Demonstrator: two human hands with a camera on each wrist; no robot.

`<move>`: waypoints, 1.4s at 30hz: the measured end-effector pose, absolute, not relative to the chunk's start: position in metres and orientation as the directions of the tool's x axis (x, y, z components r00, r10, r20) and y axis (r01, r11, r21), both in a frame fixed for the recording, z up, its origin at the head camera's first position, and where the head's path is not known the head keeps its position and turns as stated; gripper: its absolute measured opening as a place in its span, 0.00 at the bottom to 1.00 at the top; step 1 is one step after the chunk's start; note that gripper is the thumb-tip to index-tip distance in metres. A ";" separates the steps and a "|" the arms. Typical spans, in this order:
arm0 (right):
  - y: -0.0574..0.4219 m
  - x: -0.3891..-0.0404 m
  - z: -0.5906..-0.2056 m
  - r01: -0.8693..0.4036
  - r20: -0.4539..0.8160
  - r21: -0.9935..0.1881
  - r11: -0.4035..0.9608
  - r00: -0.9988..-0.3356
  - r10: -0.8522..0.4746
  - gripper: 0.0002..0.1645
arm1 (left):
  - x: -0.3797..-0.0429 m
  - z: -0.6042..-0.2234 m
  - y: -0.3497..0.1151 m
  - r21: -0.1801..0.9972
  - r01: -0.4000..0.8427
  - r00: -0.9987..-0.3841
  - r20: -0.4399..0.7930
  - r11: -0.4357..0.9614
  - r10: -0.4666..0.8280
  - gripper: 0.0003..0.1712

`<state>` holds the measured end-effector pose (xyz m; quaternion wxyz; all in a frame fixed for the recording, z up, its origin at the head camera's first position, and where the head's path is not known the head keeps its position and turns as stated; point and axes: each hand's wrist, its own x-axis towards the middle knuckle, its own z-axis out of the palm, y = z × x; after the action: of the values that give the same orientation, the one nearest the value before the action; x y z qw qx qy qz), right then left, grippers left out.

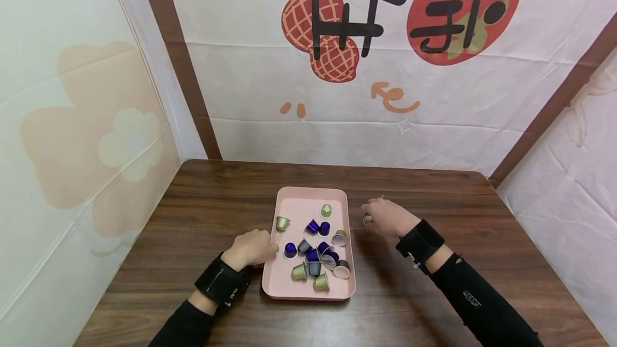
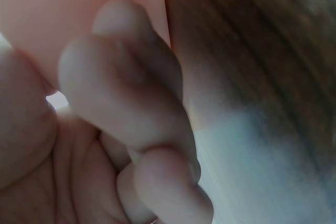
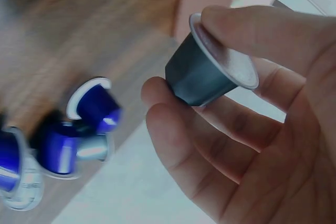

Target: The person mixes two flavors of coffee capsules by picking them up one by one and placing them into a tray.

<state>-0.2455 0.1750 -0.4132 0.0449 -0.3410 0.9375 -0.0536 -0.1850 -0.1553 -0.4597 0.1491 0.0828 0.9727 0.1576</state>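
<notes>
A pink tray [image 1: 308, 292] on the wooden table holds several coffee capsules: green [image 1: 299, 272], blue [image 1: 290, 250] and grey-blue [image 1: 314, 268], some tipped over. At its left edge my left hand [image 1: 250, 249] grips the tray, fingers curled; the exact contact is partly hidden. Just off the tray's right side, my right hand [image 1: 389, 217] pinches a dark grey capsule [image 3: 197, 74] between thumb and fingers, its foil lid toward the thumb. Several blue capsules [image 3: 100, 107] and a light blue one [image 3: 94, 146] lie on the table near that hand, mostly hidden in the head view.
Table [image 1: 217, 191] surrounds the tray. A white printed cloth [image 1: 241, 79] hangs behind its far edge, with further cloth panels on the left [image 1: 72, 175] and right [image 1: 569, 186].
</notes>
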 end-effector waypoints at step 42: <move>0.080 -0.242 -0.404 -0.801 -0.001 -0.159 0.577 -0.585 -0.811 0.07 | -0.186 -0.460 -0.156 0.337 0.122 -0.940 -0.263 0.933 0.218 0.20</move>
<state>-0.2421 0.0798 -0.4045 0.0366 -0.4543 0.8873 -0.0706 -0.1861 -0.1564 -0.4598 0.1495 0.0873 0.9718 0.1602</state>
